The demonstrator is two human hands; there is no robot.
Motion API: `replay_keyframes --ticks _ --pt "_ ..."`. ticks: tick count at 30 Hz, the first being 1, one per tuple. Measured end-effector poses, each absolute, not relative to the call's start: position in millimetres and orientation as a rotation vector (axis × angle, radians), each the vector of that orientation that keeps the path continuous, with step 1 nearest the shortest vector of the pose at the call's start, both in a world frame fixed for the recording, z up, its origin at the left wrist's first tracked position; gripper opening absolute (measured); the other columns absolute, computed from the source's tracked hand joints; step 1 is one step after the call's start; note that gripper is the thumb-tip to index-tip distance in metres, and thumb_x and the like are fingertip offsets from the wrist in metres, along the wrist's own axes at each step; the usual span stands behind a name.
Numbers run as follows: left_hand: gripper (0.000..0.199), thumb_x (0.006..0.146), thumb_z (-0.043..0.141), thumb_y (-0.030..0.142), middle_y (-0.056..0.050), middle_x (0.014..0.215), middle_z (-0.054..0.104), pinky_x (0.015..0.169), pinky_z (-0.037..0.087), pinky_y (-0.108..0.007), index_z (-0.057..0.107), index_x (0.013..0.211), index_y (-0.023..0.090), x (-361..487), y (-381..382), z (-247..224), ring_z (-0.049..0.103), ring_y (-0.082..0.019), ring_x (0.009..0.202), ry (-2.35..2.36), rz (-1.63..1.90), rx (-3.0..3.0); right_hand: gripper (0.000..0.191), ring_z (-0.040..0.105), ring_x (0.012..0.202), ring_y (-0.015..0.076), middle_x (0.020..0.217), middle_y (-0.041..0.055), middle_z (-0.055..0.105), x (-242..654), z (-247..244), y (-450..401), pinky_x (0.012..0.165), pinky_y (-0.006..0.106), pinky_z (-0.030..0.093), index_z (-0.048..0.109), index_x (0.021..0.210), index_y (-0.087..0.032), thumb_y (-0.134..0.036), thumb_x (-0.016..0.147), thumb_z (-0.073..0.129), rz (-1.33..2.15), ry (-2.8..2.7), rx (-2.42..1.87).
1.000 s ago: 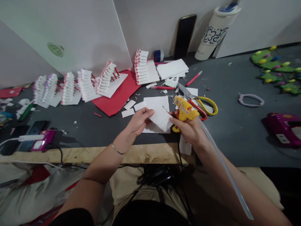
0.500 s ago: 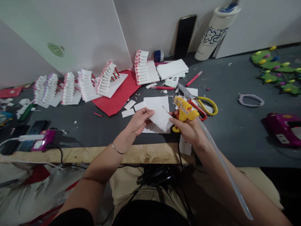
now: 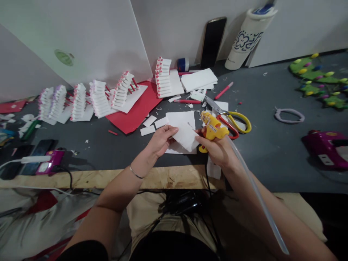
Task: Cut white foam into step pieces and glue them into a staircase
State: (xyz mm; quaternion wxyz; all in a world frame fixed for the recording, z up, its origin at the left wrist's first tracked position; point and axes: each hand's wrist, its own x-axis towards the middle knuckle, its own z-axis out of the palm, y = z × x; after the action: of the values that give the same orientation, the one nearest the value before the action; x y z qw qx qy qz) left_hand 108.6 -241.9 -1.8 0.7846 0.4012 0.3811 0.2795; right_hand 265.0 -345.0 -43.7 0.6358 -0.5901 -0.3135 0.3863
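Between my hands a small white foam-like sheet is held at a slant over a larger white sheet lying on the table. My left hand pinches its left edge between thumb and fingers. My right hand is wrapped round a yellow hot glue gun, and its fingertips also touch the right edge of the small sheet. A long clear glue stick sticks out of the gun's back and runs down along my right forearm. Scissors with red and yellow handles lie just behind the gun.
White stair-like models with red posts stand along the back left, some on red card. White offcuts and red pens lie about. A phone and tumbler lean at the back. A purple power socket sits right.
Almost nothing differs. Both hands keep the small white sheet and the glue gun in the same place; the view has shifted very slightly.
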Motion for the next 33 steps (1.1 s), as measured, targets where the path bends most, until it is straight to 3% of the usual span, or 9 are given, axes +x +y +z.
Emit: replay_keyframes --ticks 14,23,33 --pt "0.035 0.057 0.087 0.029 0.002 0.065 0.063 0.065 0.046 -0.024 0.056 0.064 0.015 110.5 -241.3 -2.5 0.055 -0.008 0.062 0.849 0.635 0.890 0.026 0.066 0.085 0.0221 0.086 0.0008 0.068 261.9 -36.7 -344.1 0.081 0.041 0.052 0.060 0.081 -0.025 -0.040 0.071 0.078 0.816 -0.741 -1.354" --pt "0.028 0.067 0.081 0.027 0.003 0.068 0.059 0.065 0.044 -0.024 0.056 0.071 0.015 109.1 -240.9 -4.9 0.054 -0.009 0.064 0.893 0.622 0.988 0.022 0.064 0.082 0.0205 0.086 0.0011 0.069 262.3 -31.3 -345.8 0.075 0.037 0.051 0.063 0.083 -0.023 -0.039 0.073 0.075 0.874 -0.699 -1.391" --pt "0.024 0.069 0.080 0.027 0.003 0.072 0.058 0.067 0.041 -0.024 0.060 0.074 0.015 110.0 -247.4 -7.9 0.052 -0.008 0.067 0.870 0.598 1.113 0.030 0.063 0.078 0.0213 0.081 0.0012 0.066 262.0 -30.0 -343.9 0.073 0.039 0.054 0.060 0.076 -0.025 -0.042 0.065 0.082 0.869 -0.726 -1.431"
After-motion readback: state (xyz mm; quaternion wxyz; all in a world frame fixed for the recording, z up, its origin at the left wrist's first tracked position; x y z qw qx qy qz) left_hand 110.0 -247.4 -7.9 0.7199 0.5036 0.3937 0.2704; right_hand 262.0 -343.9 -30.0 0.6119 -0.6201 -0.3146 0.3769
